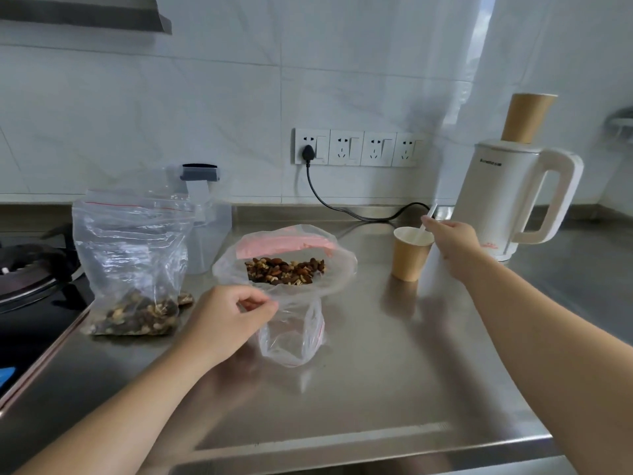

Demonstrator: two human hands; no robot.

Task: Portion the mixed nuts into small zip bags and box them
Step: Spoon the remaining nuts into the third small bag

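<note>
A large clear bag with a pink strip (284, 265) lies open mid-counter, mixed nuts showing inside. In front of it hangs a small empty zip bag (291, 337) with a red seal line; my left hand (226, 323) pinches its top edge. A taller zip bag (132, 255) stands at the left with nuts in its bottom. My right hand (452, 241) grips the handle of a white plastic spoon (424, 224), whose bowl end sits in a brown paper cup (409, 255).
A white electric kettle (507, 200) with a paper cup on its lid stands at the back right, its black cord running to the wall sockets (356, 147). A clear plastic container (209, 221) stands behind the bags. A stove (30, 279) lies at the left of the steel counter (376, 371).
</note>
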